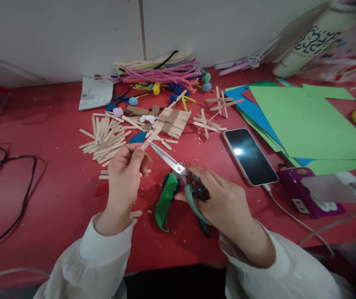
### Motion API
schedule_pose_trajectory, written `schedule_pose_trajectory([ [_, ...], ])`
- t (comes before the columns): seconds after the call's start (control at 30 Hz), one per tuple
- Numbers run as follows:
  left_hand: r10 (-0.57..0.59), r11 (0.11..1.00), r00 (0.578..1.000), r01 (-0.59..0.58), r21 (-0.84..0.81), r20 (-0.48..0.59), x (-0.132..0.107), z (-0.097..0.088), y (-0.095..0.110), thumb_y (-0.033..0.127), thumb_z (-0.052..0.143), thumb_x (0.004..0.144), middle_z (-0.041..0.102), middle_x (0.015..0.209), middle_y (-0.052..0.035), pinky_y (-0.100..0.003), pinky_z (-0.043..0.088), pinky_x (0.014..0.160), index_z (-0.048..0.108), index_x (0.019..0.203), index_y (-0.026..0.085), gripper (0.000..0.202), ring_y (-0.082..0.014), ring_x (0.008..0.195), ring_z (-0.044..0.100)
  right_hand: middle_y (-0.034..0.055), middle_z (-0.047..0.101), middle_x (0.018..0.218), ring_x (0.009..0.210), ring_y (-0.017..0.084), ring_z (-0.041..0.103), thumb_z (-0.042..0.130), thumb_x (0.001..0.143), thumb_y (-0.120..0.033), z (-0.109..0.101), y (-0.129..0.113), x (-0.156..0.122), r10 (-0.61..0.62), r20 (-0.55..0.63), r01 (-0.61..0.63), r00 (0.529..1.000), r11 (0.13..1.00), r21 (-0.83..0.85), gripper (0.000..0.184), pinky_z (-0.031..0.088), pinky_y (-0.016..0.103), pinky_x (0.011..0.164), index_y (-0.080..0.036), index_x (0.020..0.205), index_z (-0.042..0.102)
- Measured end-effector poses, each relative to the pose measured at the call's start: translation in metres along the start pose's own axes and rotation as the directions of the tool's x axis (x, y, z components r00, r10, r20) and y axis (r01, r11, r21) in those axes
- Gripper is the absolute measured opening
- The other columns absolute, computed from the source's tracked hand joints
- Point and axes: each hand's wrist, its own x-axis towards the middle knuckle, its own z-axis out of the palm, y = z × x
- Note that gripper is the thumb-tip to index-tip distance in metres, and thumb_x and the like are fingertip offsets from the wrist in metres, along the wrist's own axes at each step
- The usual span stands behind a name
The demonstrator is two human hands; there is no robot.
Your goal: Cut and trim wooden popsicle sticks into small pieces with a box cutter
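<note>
My left hand pinches a thin wooden craft stick that points up and to the right over the red table. My right hand has its fingers through the green handles of a pair of scissors. The blades are closed or nearly closed, and their tip lies just beside the stick. A green serrated strip lies flat between my two hands, partly under the scissors. White sleeves cover both forearms.
A heap of loose wooden sticks and glued stick shapes lie beyond my hands, with pipe cleaners and pom-poms behind. A phone on a cable, green and blue paper sheets, and black cables at the left.
</note>
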Motion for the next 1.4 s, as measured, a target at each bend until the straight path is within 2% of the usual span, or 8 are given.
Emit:
schedule_pose_trajectory([
  [0.17, -0.107, 0.985, 0.994, 0.111, -0.133, 0.040, -0.001, 0.003, 0.004, 0.015, 0.050, 0.079, 0.041, 0.050, 0.0080, -0.015, 0.028, 0.037, 0.050, 0.072, 0.018, 0.008, -0.0030, 0.039, 0.033, 0.0038, 0.071, 0.077, 0.064, 0.015, 0.067, 0.049, 0.085, -0.036, 0.002, 0.002, 0.002, 0.062, 0.035, -0.066, 0.997, 0.990, 0.125, 0.027, 0.046, 0.022, 0.053, -0.017, 0.102, 0.057],
  [0.33, -0.068, 0.993, 0.996, 0.074, -0.091, 0.061, 0.001, 0.000, -0.002, 0.020, 0.052, 0.078, 0.039, 0.052, 0.0077, -0.016, 0.026, 0.038, 0.051, 0.072, 0.019, 0.006, -0.0035, 0.040, 0.031, 0.0032, 0.069, 0.083, 0.065, 0.015, 0.066, 0.053, 0.081, -0.033, 0.005, 0.014, 0.005, 0.255, 0.050, -0.260, 0.966, 0.945, 0.198, 0.029, 0.048, 0.024, 0.058, -0.020, 0.107, 0.055],
  [0.57, -0.072, 0.995, 0.995, 0.076, -0.070, 0.062, 0.002, 0.002, -0.004, 0.021, 0.053, 0.076, 0.040, 0.051, 0.0071, -0.016, 0.026, 0.039, 0.048, 0.066, 0.018, 0.011, -0.0034, 0.041, 0.032, 0.0043, 0.071, 0.071, 0.062, 0.021, 0.065, 0.055, 0.077, -0.032, 0.009, 0.023, 0.005, 0.343, 0.196, -0.305, 0.919, 0.931, -0.202, 0.030, 0.036, 0.025, 0.048, -0.019, 0.104, 0.061],
  [0.7, -0.092, 0.989, 0.991, 0.102, -0.110, 0.094, -0.003, 0.006, -0.002, 0.021, 0.055, 0.073, 0.036, 0.049, 0.0090, -0.016, 0.024, 0.039, 0.048, 0.069, 0.018, 0.009, -0.0032, 0.040, 0.029, 0.0058, 0.072, 0.084, 0.071, 0.022, 0.066, 0.055, 0.077, -0.029, 0.009, 0.023, 0.006, 0.328, 0.270, -0.289, 0.905, 0.941, -0.174, 0.031, 0.037, 0.027, 0.052, -0.021, 0.106, 0.063],
  [0.87, -0.059, 0.997, 0.978, 0.069, -0.040, 0.198, -0.010, 0.010, -0.003, 0.024, 0.053, 0.073, 0.042, 0.051, 0.0085, -0.016, 0.025, 0.041, 0.046, 0.069, 0.018, 0.010, -0.0030, 0.041, 0.032, 0.0072, 0.071, 0.089, 0.077, 0.022, 0.065, 0.054, 0.079, -0.029, 0.003, 0.030, 0.001, 0.351, 0.205, -0.334, 0.914, 0.936, -0.111, 0.029, 0.042, 0.028, 0.057, -0.019, 0.105, 0.063],
  [1.07, 0.008, 0.998, 0.957, -0.025, 0.054, 0.291, -0.019, 0.011, -0.002, 0.030, 0.057, 0.075, 0.051, 0.055, 0.0059, -0.016, 0.032, 0.044, 0.050, 0.068, 0.017, 0.016, -0.0042, 0.044, 0.038, 0.0106, 0.069, 0.080, 0.079, 0.026, 0.064, 0.049, 0.084, -0.025, -0.006, 0.031, -0.012, 0.323, 0.035, -0.321, 0.946, 0.946, -0.051, 0.022, 0.046, 0.033, 0.061, -0.016, 0.079, 0.069],
  [1.2, 0.046, 0.978, 0.952, -0.104, 0.179, 0.301, -0.032, 0.013, 0.002, 0.033, 0.057, 0.074, 0.050, 0.053, 0.0058, -0.018, 0.035, 0.045, 0.054, 0.070, 0.018, 0.016, -0.0069, 0.045, 0.043, 0.0074, 0.069, 0.089, 0.084, 0.018, 0.064, 0.047, 0.088, -0.026, -0.014, 0.013, -0.011, 0.231, -0.119, -0.223, 0.966, 0.972, 0.079, 0.022, 0.050, 0.030, 0.077, -0.018, 0.089, 0.068],
  [1.4, 0.182, 0.913, 0.899, -0.306, 0.272, 0.399, -0.045, 0.013, 0.007, 0.035, 0.052, 0.079, 0.063, 0.070, -0.0004, -0.023, 0.046, 0.059, 0.061, 0.081, 0.019, 0.018, -0.0140, 0.064, 0.059, -0.0001, 0.069, 0.075, 0.071, 0.014, 0.064, 0.060, 0.080, -0.020, -0.025, -0.012, 0.014, 0.052, -0.110, -0.038, 0.993, 0.991, 0.129, 0.009, 0.048, 0.024, 0.063, -0.023, 0.080, 0.068],
])
